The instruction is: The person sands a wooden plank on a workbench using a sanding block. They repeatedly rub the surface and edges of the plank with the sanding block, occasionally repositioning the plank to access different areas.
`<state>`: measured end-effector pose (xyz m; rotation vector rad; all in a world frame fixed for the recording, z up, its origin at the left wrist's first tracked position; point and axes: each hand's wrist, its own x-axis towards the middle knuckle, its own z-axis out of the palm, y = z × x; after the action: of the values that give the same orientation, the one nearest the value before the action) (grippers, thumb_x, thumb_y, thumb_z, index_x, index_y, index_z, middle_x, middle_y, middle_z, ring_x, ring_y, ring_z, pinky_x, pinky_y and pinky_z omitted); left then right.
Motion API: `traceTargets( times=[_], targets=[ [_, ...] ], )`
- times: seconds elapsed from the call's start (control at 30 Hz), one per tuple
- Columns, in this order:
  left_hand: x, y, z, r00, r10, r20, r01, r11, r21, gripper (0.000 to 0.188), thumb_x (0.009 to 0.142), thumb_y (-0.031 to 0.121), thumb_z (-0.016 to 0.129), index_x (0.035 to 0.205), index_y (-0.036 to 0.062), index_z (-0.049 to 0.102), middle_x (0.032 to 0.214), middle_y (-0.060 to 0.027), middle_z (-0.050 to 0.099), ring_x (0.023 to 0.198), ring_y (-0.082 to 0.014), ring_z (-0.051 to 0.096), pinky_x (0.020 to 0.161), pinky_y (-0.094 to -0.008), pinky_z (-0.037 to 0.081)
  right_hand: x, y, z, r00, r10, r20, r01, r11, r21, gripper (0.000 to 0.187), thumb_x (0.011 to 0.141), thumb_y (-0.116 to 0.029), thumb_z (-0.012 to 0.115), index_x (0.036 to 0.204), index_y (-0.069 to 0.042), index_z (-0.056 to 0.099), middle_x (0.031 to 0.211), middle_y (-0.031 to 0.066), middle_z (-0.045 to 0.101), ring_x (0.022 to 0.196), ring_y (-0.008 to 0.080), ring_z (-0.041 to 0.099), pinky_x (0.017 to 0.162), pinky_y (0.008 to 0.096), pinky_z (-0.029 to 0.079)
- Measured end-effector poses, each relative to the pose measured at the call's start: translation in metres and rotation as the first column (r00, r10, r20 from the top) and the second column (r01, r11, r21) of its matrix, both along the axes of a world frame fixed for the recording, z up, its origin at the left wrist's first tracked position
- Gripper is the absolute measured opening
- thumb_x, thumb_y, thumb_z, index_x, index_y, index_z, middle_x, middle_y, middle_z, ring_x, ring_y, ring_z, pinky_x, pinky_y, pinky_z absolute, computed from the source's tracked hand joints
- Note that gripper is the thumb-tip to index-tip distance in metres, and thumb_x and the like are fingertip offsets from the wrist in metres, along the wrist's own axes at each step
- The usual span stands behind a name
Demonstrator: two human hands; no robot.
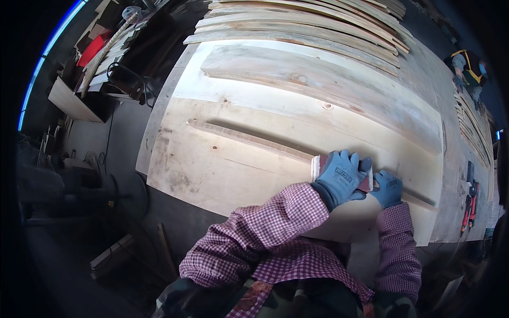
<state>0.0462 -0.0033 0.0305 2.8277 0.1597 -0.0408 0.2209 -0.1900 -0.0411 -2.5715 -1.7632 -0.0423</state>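
Observation:
My left hand [339, 179], in a blue-grey work glove, is closed over a sanding block [316, 168] wrapped in reddish sandpaper with pale edges. The block sits on a long narrow wooden strip [249, 141], which lies across a plywood sheet [196, 172]. Just right of the block, my right hand [389, 188], gloved alike, has its fingers bent round the same strip. Part of the strip is hidden under the hands, and its right end shows beyond them. A wide, thick wooden board [254, 64] lies farther back, apart from both hands.
Long wooden strips [297, 32] are stacked at the far side of the table. Red-handled tools [468, 206] lie at the right edge, near more stacked strips [473, 127]. Another person [468, 69] is at the far right. Offcuts and a red item [94, 50] stand left.

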Motion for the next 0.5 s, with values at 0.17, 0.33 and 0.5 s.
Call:
traceTargets(
  times=[0.17, 0.33, 0.5],
  targets=[
    [-0.069, 0.075, -0.005, 0.955, 0.216, 0.206, -0.230, 0.972, 0.050, 0.082, 0.078, 0.065, 0.069, 0.145, 0.0210, 0.051, 0.126, -0.0171, 0.054, 0.115, -0.0375, 0.053, 0.099, -0.0502, 0.044, -0.001, 0.002, -0.002, 0.999, 0.004, -0.045, -0.001, 0.997, 0.079, 0.038, 0.078, -0.052, 0.076, 0.089, -0.016, 0.074, 0.085, 0.0043, 0.066, 0.076, 0.0268, 0.066, 0.068, 0.0417, 0.054],
    [-0.158, 0.211, -0.004, 0.621, 0.713, 0.327, -0.784, 0.579, 0.226, 0.076, 0.085, 0.048, 0.076, 0.147, 0.0142, 0.048, 0.122, -0.0176, 0.062, 0.106, -0.0351, 0.059, 0.090, -0.0439, 0.051, -0.004, 0.005, -0.001, 0.998, 0.009, -0.055, -0.003, 0.996, 0.092, 0.042, 0.078, -0.055, 0.075, 0.089, -0.015, 0.074, 0.083, 0.0051, 0.066, 0.074, 0.0279, 0.066, 0.068, 0.0422, 0.054],
    [-0.109, 0.135, -0.030, 0.690, 0.533, 0.490, -0.686, 0.697, 0.209, 0.077, 0.079, 0.049, 0.079, 0.144, 0.0180, 0.053, 0.134, -0.0194, 0.054, 0.116, -0.0397, 0.052, 0.096, -0.0495, 0.046, 0.003, 0.009, -0.001, 0.993, -0.038, -0.109, 0.038, 0.999, -0.001, 0.040, 0.077, -0.053, 0.076, 0.089, -0.015, 0.073, 0.082, 0.0056, 0.066, 0.075, 0.0277, 0.066, 0.068, 0.0425, 0.053]
  ],
)
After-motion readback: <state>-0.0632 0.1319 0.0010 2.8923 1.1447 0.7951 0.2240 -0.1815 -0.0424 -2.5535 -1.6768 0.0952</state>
